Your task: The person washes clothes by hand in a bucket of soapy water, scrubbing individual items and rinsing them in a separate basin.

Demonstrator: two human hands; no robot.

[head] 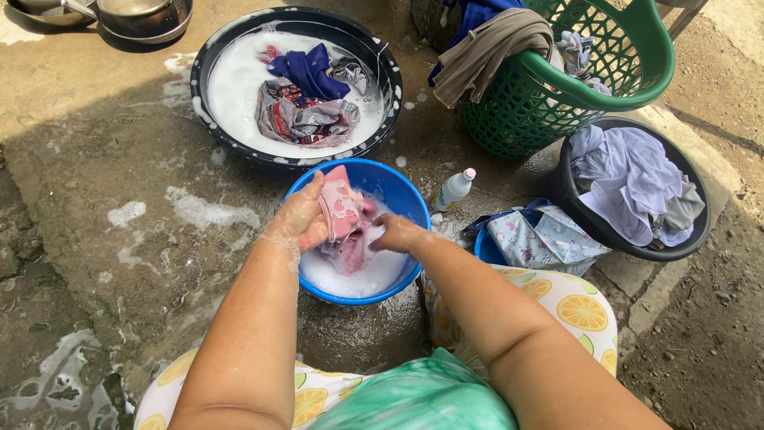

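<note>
Just right of the blue basin (398,189) a small white bottle (454,189) with a pink cap lies on the wet concrete, and behind the basin stands a black tub (208,60) of foam and dark clothes, with a green laundry basket (637,72) and a black bowl (700,215) of pale clothes further right. Over the blue basin, the left hand (301,219) is closed around a folded pink cloth (342,209), lifted above the suds. The right hand (398,232), with bent fingers, pinches the lower part of the same cloth.
</note>
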